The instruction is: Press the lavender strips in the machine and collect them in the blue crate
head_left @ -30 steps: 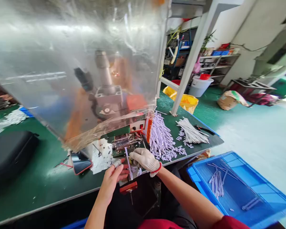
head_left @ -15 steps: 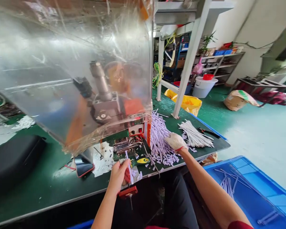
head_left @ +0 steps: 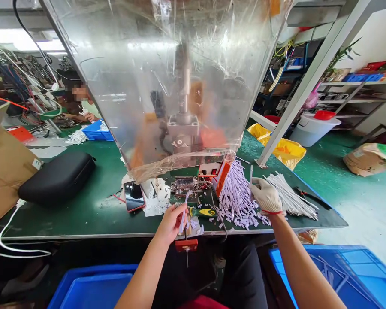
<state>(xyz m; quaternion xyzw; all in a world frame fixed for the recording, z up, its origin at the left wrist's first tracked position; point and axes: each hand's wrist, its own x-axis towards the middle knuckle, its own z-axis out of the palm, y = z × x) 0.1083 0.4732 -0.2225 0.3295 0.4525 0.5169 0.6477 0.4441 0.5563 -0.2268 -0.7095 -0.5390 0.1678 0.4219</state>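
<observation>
My left hand (head_left: 173, 222), bare, pinches a pale lilac strip (head_left: 183, 218) that slants up toward a small metal fixture (head_left: 184, 185). My right hand (head_left: 266, 195) wears a white knitted glove and is closed at the right side of a pile of lilac strips (head_left: 236, 193). From its fingertips a short pale strip (head_left: 251, 173) stands upright. A green-and-yellow screwdriver handle (head_left: 206, 212) lies just right of my left hand. Below that hand, a red block (head_left: 186, 245) with a metal rod sits at the table's front edge.
A clear plastic guard (head_left: 148, 86) hangs over the machine (head_left: 183, 131). White strips (head_left: 291, 197) and pliers (head_left: 313, 198) lie at the right. A phone (head_left: 134, 197) and black case (head_left: 58, 178) are at the left. Blue bins (head_left: 96, 271) stand below. Another person sits at the far left.
The view has swung left, bringing the cardboard box and the other person into sight. My right hand has come up from the pile with a strip upright at its fingertips. My left hand keeps its strip.
</observation>
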